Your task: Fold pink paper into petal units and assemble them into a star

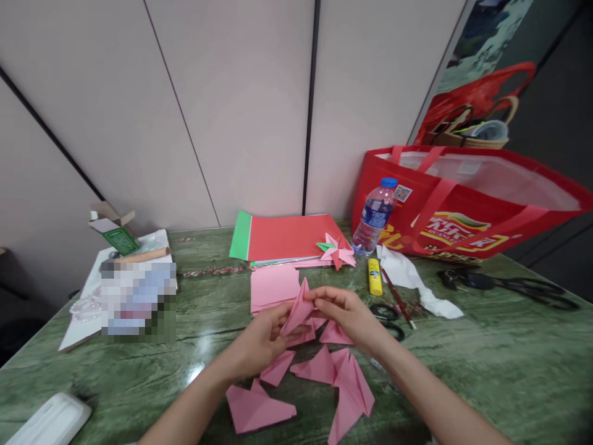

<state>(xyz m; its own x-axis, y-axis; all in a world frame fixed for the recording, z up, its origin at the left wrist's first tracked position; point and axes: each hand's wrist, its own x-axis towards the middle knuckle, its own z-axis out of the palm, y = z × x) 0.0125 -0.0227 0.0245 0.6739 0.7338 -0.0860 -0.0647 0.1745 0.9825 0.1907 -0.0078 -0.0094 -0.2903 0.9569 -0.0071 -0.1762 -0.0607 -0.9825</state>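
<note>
Between my two hands is a folded pink paper piece, its pointed tip upward. My left hand grips its lower left side, and the fingers of my right hand pinch its right edge. Below and around the hands, several more folded pink paper pieces lie on the green marbled table. Just behind the hands sits a stack of pink paper squares, partly covered by my left hand. The surfaces of the held piece facing my palms are hidden.
Red and green paper sheets lie at the back with a folded paper star on them. To the right are a water bottle, glue stick, pencil, black-handled scissors, tissue and red bag.
</note>
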